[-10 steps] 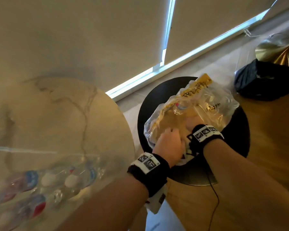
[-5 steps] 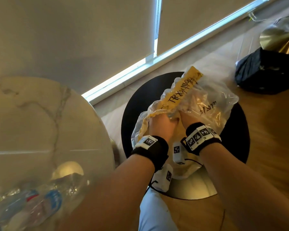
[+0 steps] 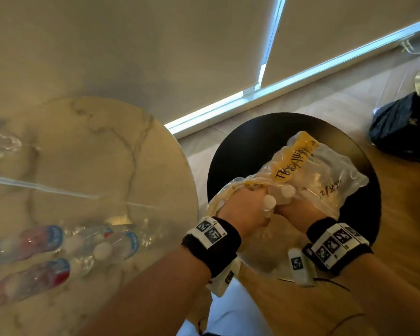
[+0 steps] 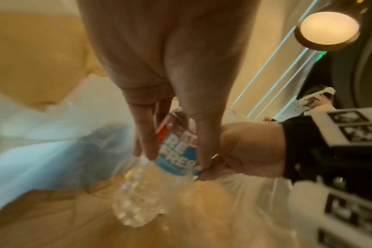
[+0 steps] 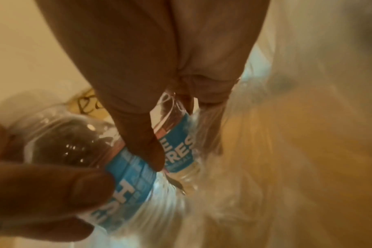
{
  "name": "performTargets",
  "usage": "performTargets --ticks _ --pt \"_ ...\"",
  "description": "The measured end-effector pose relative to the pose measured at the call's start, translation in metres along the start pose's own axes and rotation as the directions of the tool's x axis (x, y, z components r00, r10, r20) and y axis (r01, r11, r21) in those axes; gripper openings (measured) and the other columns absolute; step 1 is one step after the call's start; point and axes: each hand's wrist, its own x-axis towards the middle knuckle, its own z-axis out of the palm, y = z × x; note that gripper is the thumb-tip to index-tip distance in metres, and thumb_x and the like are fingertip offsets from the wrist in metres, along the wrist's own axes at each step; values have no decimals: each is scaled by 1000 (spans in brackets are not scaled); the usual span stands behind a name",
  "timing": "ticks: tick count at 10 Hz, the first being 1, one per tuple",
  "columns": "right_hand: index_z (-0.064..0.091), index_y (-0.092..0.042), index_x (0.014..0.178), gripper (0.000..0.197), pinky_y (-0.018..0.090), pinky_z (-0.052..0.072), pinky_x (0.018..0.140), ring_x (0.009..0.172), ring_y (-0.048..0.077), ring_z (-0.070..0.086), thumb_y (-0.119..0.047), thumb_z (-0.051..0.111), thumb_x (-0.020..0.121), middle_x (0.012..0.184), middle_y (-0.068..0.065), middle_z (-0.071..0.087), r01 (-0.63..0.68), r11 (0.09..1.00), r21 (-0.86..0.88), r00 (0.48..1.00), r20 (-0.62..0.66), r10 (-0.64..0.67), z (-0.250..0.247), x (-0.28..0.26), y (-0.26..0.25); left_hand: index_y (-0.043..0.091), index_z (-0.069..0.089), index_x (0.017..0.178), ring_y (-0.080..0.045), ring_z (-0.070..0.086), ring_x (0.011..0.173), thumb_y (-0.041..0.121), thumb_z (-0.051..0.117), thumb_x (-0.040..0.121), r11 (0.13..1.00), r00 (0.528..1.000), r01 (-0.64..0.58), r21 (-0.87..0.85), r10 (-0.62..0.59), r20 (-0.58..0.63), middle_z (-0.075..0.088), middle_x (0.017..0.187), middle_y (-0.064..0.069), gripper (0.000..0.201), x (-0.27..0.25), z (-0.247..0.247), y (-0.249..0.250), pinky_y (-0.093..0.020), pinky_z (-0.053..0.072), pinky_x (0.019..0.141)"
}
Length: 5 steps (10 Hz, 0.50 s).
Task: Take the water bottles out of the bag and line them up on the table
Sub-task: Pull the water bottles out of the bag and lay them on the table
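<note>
A clear plastic bag [image 3: 325, 175] with a yellow strip lies on a black round stool [image 3: 247, 144]. Both hands are in its mouth. My left hand [image 3: 245, 207] grips a water bottle whose white cap [image 3: 269, 202] pokes out; in the left wrist view its fingers [image 4: 144, 147] curl round the blue label above the clear body [image 4: 136, 198]. My right hand [image 3: 298, 210] grips a second bottle [image 5: 181, 151], cap [image 3: 287, 191] showing. Several bottles [image 3: 46, 238] with red and blue labels sit on the marble table [image 3: 107, 154], near left.
The round marble table stands left of the stool, a narrow gap between them. A black bag [image 3: 403, 132] lies on the wooden floor at far right. Window blinds [image 3: 155, 57] hang behind. One more bottle [image 3: 0, 144] shows at the table's far left edge.
My hands have closed on two bottles in the bag's mouth, and their white caps now show between my hands. The view has swung left, showing more of the table.
</note>
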Motion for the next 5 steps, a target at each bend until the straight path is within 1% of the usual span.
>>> performTargets --ticks 1,2,3,4,5 --pt "55 -34 111 28 21 37 97 112 10 54 -23 66 88 120 -7 59 242 964 -108 970 41 -239 -6 -40 -11 28 51 138 -21 53 128 54 69 85 985 983 -171 -12 170 -70 57 140 0 62 -33 -8 -10 -38 39 113" --pt "54 -45 92 18 20 36 89 105 8 57 -35 67 86 97 -23 54 368 920 -135 929 6 -371 -12 -54 -17 28 47 144 -22 48 135 53 72 83 969 977 -207 -133 197 -81 53 146 0 70 -47 -11 -18 -42 34 118" --pt "54 -49 109 32 14 34 93 110 -4 53 -48 69 80 109 -29 53 405 878 -256 903 -39 -428 -15 -53 -12 21 50 141 -24 47 136 36 76 84 946 979 -203 -253 188 -82 53 145 -4 65 -38 -10 -14 -47 36 116" --pt "50 -38 125 56 16 36 97 120 0 53 -26 76 77 114 -24 55 449 830 -330 877 -18 -481 -20 -56 -13 18 57 131 -24 49 130 21 78 82 922 973 -229 -311 213 -84 55 138 -5 53 -34 -18 -11 -44 39 113" --pt "49 -62 110 59 28 43 101 112 -2 56 -39 81 66 114 -22 60 445 825 -348 884 22 -468 -26 -65 -11 14 56 134 -21 56 123 24 79 85 896 979 -202 -396 179 -96 60 133 -7 55 -50 -25 -15 -29 40 108"
